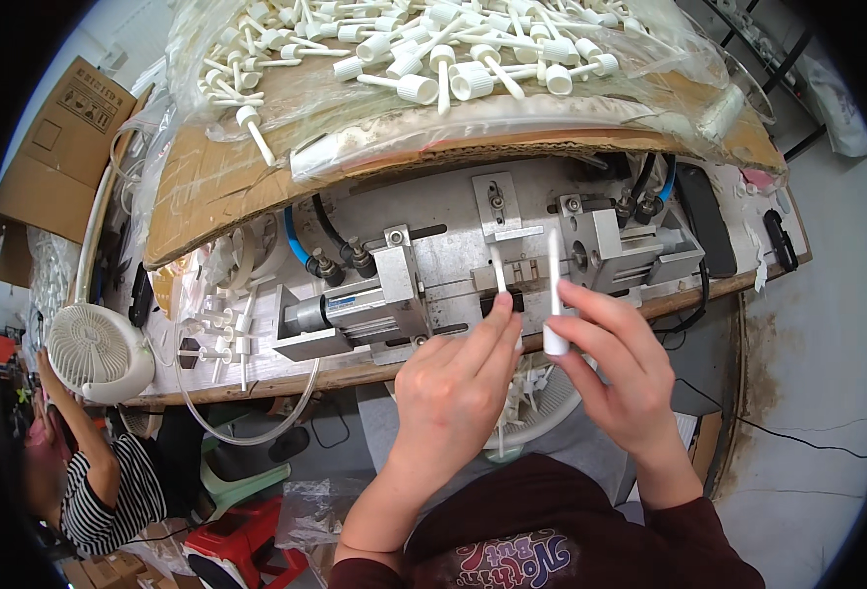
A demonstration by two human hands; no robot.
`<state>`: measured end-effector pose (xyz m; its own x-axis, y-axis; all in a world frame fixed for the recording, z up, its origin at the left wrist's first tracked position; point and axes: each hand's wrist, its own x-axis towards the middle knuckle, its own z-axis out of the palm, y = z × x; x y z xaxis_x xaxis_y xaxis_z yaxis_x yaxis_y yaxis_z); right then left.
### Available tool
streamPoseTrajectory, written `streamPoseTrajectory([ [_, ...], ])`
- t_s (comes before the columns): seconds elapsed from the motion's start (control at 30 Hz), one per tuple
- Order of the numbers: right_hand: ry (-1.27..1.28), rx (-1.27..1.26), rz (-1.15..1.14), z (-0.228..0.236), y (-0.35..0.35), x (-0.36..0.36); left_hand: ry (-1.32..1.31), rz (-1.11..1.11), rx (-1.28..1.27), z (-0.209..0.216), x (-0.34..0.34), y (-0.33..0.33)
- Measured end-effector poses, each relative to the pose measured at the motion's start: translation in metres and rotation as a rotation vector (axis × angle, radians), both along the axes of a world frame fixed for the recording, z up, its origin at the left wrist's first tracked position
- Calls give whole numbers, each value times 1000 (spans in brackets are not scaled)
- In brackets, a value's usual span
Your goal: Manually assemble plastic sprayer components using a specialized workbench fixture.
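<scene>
Upright in my right hand (615,368) is a white applicator cap (555,339), its thin stem pointing away from me; thumb and fingers pinch the cap end. My left hand (458,393) is beside it, fingers pressed together at the front edge of a metal clamping jig (453,265). From its fingertips a second white applicator stem (498,267) points toward the jig's centre bracket (496,201); the fingers cover its lower part. The jig has a left air cylinder (355,306) and a right air cylinder (639,250) facing each other.
A cardboard sheet (208,201) above the jig carries a heap of white applicator caps (453,64). More lie in a round basket (551,417) below my hands. On the left are a white fan (102,351), a clear hose (247,440) and a seated person in stripes (119,491).
</scene>
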<state>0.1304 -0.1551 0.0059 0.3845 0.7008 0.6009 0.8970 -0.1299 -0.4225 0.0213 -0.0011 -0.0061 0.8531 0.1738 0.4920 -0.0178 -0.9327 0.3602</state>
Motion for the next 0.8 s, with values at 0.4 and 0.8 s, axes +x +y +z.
streamPoseTrajectory([
  [0.4, -285, -394, -51, 0, 23, -19, 463, -337, -375, -48, -69, -18],
  [0.8, -333, -399, -11, 4, 37, -16, 330, -136, -330, -150, -85, -57],
])
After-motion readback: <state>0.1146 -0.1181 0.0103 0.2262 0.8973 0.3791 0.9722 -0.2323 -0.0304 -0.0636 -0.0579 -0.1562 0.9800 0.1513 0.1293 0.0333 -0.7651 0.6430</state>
